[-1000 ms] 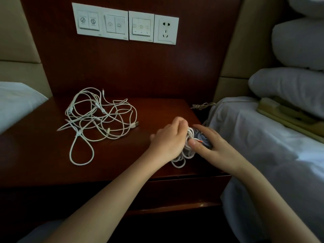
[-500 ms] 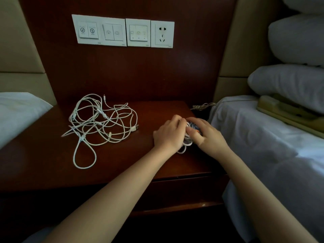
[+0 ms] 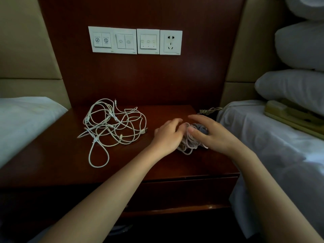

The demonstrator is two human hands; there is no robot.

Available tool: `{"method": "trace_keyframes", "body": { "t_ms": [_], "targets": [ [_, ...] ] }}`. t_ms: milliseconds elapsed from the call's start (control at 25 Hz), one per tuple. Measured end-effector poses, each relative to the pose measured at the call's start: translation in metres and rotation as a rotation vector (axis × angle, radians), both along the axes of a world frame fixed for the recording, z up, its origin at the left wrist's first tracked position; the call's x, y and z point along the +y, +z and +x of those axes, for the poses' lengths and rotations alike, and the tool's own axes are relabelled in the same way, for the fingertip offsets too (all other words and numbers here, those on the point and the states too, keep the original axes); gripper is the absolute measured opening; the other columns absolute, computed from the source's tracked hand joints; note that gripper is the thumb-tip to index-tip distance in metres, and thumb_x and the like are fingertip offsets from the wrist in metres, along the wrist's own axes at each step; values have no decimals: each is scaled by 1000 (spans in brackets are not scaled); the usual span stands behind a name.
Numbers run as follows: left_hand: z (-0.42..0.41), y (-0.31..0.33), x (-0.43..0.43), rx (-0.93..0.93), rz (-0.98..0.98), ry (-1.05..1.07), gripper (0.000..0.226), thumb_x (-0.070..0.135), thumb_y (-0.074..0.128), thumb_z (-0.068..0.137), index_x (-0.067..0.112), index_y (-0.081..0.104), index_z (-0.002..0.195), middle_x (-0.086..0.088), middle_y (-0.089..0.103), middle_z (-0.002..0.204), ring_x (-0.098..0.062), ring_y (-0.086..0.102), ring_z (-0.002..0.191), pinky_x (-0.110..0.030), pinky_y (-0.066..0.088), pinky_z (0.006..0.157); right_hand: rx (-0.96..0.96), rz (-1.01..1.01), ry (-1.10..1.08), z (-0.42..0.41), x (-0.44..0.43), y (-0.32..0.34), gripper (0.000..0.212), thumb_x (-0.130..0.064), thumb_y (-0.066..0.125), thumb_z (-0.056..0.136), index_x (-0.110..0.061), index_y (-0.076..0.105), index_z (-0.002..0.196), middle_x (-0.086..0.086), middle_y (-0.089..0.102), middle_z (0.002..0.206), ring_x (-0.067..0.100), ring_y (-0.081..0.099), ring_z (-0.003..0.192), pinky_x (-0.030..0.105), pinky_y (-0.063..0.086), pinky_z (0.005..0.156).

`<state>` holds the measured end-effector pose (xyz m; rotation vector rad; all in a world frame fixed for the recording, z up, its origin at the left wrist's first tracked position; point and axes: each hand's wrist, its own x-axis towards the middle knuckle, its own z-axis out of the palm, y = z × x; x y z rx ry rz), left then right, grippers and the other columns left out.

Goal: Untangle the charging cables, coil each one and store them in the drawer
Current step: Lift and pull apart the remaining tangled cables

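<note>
A small coiled bundle of pale cable (image 3: 190, 145) lies on the dark wooden nightstand (image 3: 157, 165) near its right edge. My left hand (image 3: 168, 135) rests against the coil's left side with its fingers loosely bent. My right hand (image 3: 210, 134) is spread over the coil's right side, fingers straight and thumb touching the top. A loose tangle of white charging cables (image 3: 112, 127) lies on the left half of the nightstand, with one long loop trailing toward the front. The drawer front (image 3: 175, 193) below the top is closed.
A wall plate with switches and a socket (image 3: 135, 41) sits on the panel behind. White bedding (image 3: 21, 123) borders the left. A bed with pillows (image 3: 294, 92) and a beige telephone (image 3: 291, 114) borders the right. A thin cord (image 3: 208, 110) lies at the nightstand's back right corner.
Both hands gripped the coil a second ago and have set it down farther back on the nightstand. Their fingers have loosened, and the right hand has spread flat.
</note>
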<state>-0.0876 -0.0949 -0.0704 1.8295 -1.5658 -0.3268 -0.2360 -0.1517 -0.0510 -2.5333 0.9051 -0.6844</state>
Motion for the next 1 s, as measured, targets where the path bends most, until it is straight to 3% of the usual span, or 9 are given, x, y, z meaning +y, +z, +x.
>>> {"method": "trace_keyframes", "body": {
  "t_ms": [160, 240, 320, 480, 560, 640, 760, 880, 1000],
  "targets": [
    [31, -1, 17, -310, -65, 234, 26, 26, 43, 96, 11, 56, 113, -9, 57, 115, -27, 52, 109, -38, 41, 91, 157, -223, 31, 15, 15, 3, 51, -43, 46, 94, -23, 40, 141, -2, 38, 148, 15, 24, 141, 37, 14, 117],
    [50, -3, 29, -553, 106, 370, 32, 31, 43, 97, 11, 51, 121, -10, 53, 124, -29, 47, 116, -38, 37, 94, 159, -308, 56, 27, 25, 5, 47, -40, 45, 96, -24, 43, 140, -5, 41, 146, 12, 25, 140, 32, 8, 115],
    [63, -9, 39, -639, 189, 414, 34, 31, 44, 97, 13, 49, 124, -10, 50, 127, -30, 46, 119, -37, 36, 95, 56, -358, 110, 42, 38, 6, 40, -35, 46, 96, -21, 52, 133, -2, 51, 137, 13, 36, 134, 29, 15, 111],
    [79, -17, 49, -380, -42, 307, 15, 21, 46, 95, 16, 60, 99, -2, 59, 100, -23, 58, 96, -32, 42, 74, -36, -348, 239, 74, 53, -3, 37, -32, 43, 90, -13, 67, 111, 2, 68, 108, 20, 61, 104, 34, 39, 95],
    [90, -12, 51, -239, -216, 336, 12, 17, 50, 94, 14, 61, 96, 0, 60, 96, -19, 57, 93, -27, 42, 72, -54, -248, 246, 91, 55, -7, 31, -24, 47, 94, -13, 65, 116, 3, 67, 111, 19, 61, 104, 30, 42, 92],
    [108, -4, 53, -249, -329, 434, 16, 11, 51, 93, 12, 61, 106, -3, 58, 107, -20, 51, 105, -23, 36, 82, -85, -118, 194, 109, 56, -8, 32, -22, 46, 97, -16, 58, 126, 0, 61, 124, 15, 57, 111, 24, 41, 91],
    [145, 0, 52, -240, -150, 487, 36, 13, 55, 91, 15, 53, 127, -7, 52, 128, -24, 48, 118, -29, 36, 94, -50, 28, 129, 136, 55, -10, 38, -19, 45, 98, -17, 47, 136, 0, 51, 136, 15, 51, 121, 19, 38, 90],
    [159, -1, 52, -122, -92, 396, 25, 20, 61, 89, 16, 58, 113, 0, 63, 110, -19, 61, 92, -26, 43, 77, -2, 97, 109, 157, 47, -19, 44, -16, 47, 97, -17, 41, 140, 3, 45, 141, 18, 46, 125, 19, 36, 89],
    [158, 3, 50, -149, -105, 277, 31, 20, 61, 90, 21, 58, 120, 10, 56, 104, -10, 57, 91, -22, 40, 75, 36, 138, 119, 173, 40, -25, 43, -20, 52, 95, -18, 46, 137, 3, 47, 140, 20, 45, 127, 32, 38, 104]
  ]
}}
